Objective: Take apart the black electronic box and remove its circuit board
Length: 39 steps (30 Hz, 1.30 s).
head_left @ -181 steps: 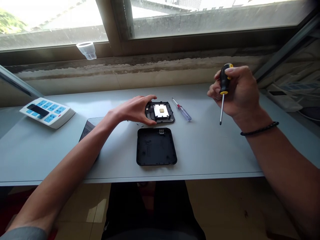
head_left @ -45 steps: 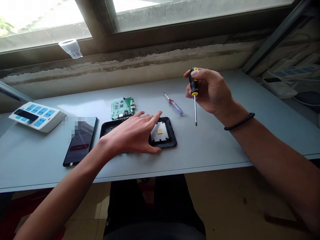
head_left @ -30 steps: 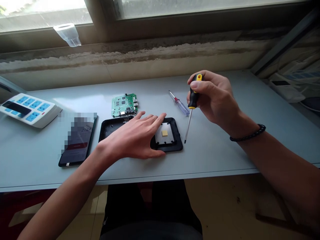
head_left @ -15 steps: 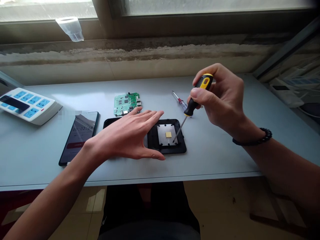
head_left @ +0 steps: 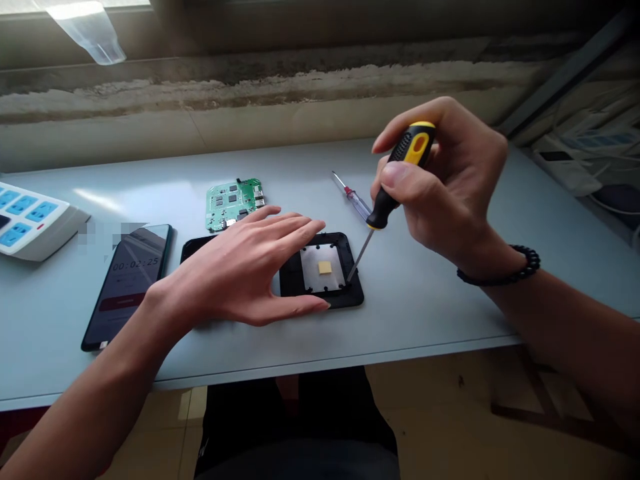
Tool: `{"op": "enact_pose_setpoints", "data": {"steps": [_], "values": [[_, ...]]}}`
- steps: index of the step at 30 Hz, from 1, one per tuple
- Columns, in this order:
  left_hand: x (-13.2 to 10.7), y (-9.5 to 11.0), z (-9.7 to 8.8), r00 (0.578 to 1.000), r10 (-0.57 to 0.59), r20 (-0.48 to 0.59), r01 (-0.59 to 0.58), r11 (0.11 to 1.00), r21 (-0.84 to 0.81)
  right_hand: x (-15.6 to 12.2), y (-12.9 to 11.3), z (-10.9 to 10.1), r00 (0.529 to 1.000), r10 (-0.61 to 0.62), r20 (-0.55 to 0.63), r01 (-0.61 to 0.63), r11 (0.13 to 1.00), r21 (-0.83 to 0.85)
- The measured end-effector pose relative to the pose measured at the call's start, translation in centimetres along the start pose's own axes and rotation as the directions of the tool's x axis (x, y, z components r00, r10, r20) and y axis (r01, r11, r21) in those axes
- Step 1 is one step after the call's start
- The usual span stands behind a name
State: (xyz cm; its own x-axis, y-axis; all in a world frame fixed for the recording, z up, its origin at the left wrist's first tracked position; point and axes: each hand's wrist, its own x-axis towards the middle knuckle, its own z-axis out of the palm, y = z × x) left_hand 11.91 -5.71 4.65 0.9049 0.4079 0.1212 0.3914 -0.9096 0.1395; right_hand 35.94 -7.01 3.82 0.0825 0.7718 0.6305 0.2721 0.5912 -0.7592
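In my right hand (head_left: 440,173) is a black and yellow screwdriver (head_left: 413,150), tilted with its tip down at the right edge of a metal plate (head_left: 315,277). That silvery plate lies in a black plastic case half (head_left: 356,293) and carries a small yellowish square pad (head_left: 325,267). My left hand (head_left: 250,273) reaches over the left part of the case, fingers stretched and thumb spread along its near edge. Whether its palm touches the case I cannot tell. Behind that hand lies a green circuit board (head_left: 233,203).
A small clear-handled screwdriver (head_left: 353,197) lies behind the case. To the left are a phone (head_left: 127,280) showing a timer and a white power strip (head_left: 45,223) with blue sockets. The table's front edge (head_left: 280,367) runs close to my legs.
The view has shifted, so the table things appear further left. The screwdriver tip has moved from on the metal plate to its right edge. My left hand stays spread over the case.
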Motion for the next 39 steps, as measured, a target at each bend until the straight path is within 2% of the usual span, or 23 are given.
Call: {"op": "enact_pose_setpoints", "data": {"steps": [5, 11, 24, 31, 34, 39], "values": [[-0.2, 0.3, 0.3, 1.000, 0.019, 0.018, -0.020, 0.998, 0.060, -0.9, -1.1, -0.1, 0.998, -0.062, -0.020, 0.061, 0.998, -0.028], [-0.6, 0.4, 0.6, 0.999, 0.009, 0.053, -0.013, 0.998, 0.067, -1.1, -1.0, -0.1, 0.994, -0.109, -0.030, 0.107, 0.993, -0.050], [-0.8, 0.9, 0.9, 0.996, -0.020, 0.087, 0.010, 0.993, 0.114, -1.6, -1.6, 0.1, 0.997, -0.072, -0.043, 0.063, 0.981, -0.184], [-0.8, 0.8, 1.4, 0.996, -0.013, 0.092, 0.003, 0.994, 0.111, -1.9, -1.4, -0.4, 0.994, -0.104, -0.046, 0.089, 0.964, -0.252], [-0.7, 0.8, 1.5, 0.996, -0.003, 0.090, -0.010, 0.990, 0.143, -2.0, -1.5, -0.4, 0.995, -0.091, -0.042, 0.078, 0.967, -0.243], [-0.6, 0.8, 1.4, 0.994, -0.013, 0.109, -0.004, 0.987, 0.159, -1.9, -1.6, -0.3, 0.991, -0.134, -0.006, 0.131, 0.977, -0.169]]}}
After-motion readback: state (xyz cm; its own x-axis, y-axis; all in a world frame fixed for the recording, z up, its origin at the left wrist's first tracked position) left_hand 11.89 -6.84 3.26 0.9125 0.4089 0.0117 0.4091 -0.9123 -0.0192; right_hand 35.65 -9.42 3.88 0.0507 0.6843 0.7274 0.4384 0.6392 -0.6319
